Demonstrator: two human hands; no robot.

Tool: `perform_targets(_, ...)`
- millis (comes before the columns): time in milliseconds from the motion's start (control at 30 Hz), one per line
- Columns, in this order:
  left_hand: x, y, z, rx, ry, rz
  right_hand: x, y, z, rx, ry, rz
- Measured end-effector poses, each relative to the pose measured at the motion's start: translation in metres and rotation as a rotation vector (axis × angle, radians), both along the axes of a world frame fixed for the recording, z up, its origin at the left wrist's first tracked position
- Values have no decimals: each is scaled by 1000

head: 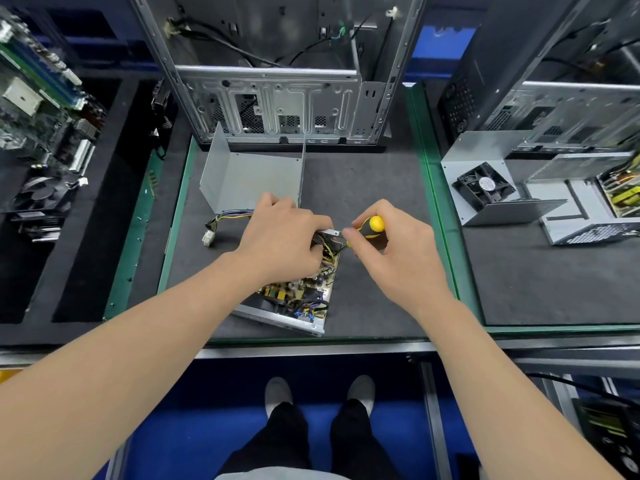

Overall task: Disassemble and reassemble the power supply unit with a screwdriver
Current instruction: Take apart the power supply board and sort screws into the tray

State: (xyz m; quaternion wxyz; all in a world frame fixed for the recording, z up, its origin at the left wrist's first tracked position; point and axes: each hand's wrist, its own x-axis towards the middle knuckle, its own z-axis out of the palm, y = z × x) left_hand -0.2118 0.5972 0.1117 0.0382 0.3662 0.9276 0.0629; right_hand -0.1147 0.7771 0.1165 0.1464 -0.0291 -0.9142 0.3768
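Left hand (280, 237) curled over the far end of the power supply unit (301, 299), gripping it at the middle of the desk (381, 188); right hand (398, 258) pinching the screwdriver (372, 228) just at 3 o'clock of it, tip toward the metal corner. Likely stiff, fairly heavy, sharp-edged sheet metal; exposed board fragile; best held by the side walls, never the components. Counted: one screwdriver; one loose cover (242, 178) at 12 o'clock; one cable bundle (228, 216) at 10 o'clock; one second opened unit (485, 185) at 3 o'clock.
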Motion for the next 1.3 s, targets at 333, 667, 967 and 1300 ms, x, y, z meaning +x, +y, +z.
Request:
perform_targets(333, -3, 3, 11, 270, -243, 39, -33, -4, 30, 363, -115, 216)
perform_targets(667, -1, 10, -5, 539, -156, 105, -38, 1, 56, 576, -152, 277)
perform_targets(967, -2, 6, -5, 613, -213, 50, -53, -2, 71, 631, -313, 316)
perform_targets(1300, -5, 3, -1, 636, -291, 5, -48, 3, 96, 616, -273, 583)
